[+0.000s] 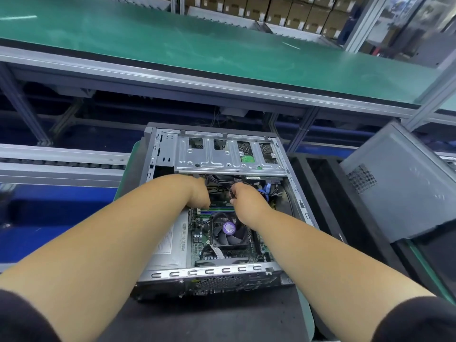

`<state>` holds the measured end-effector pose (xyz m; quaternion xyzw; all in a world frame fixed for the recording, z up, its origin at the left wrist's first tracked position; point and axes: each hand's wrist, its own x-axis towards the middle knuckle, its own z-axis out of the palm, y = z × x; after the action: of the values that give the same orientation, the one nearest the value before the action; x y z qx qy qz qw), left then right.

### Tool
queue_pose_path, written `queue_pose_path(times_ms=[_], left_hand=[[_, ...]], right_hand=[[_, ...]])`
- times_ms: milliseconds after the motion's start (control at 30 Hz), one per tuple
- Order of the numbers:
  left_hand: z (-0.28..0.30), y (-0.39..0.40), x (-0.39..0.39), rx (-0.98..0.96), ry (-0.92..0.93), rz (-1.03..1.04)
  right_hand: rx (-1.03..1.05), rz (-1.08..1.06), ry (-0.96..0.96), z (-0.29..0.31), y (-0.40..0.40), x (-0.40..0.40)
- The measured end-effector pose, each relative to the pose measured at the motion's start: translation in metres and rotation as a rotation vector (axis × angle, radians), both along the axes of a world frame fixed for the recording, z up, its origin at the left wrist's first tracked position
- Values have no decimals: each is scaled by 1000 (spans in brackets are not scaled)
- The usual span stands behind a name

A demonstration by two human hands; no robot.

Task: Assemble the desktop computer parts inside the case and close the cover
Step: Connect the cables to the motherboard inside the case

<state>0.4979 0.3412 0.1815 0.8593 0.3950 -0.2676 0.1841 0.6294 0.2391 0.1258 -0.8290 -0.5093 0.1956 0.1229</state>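
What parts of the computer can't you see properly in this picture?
Head view only:
- Fingertips of the left hand and right hand: curled away behind the knuckles among the black cables.
- Where those cables plug in: hidden by the hands.
- Writing on the power supply label: too small, and the left arm crosses it.
- Under the drive cage: covered by its metal plate.
- The side cover: cut off at the right edge.

Dark mat (222, 317) on bench — open PC case (217, 272) on it.
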Motion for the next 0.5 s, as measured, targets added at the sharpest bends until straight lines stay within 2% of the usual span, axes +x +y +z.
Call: queue_pose_path(times_ms=[233,500], left_hand=[[-11,14,3,-73,-115,38],[-13,19,1,-177,-165,-1]], right_hand=[[-128,-15,-112,-14,21,-3],[-219,-114,-30,-22,34,6]])
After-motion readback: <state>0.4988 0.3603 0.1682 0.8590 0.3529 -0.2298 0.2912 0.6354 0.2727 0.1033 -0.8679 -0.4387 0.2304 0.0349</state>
